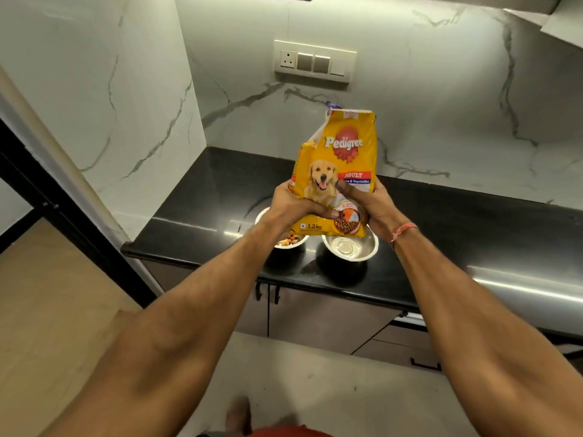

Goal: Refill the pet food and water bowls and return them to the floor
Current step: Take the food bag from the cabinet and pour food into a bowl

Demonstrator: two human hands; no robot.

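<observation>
I hold a yellow dog food bag [342,152] upright above the black counter [457,222], its top torn open. My left hand [293,201] grips the bag's lower left side and my right hand [369,203] grips its lower right, thumb across the front. Under the bag stand two steel bowls. The left bowl [291,241] has kibble in it and is mostly hidden by my left wrist. The right bowl [350,246] holds clear water.
A marble wall rises behind and left of the counter, with a switch panel [315,59] above the bag. Cabinet doors with black handles [268,291] sit under the counter. Pale floor and my foot [239,414] lie below.
</observation>
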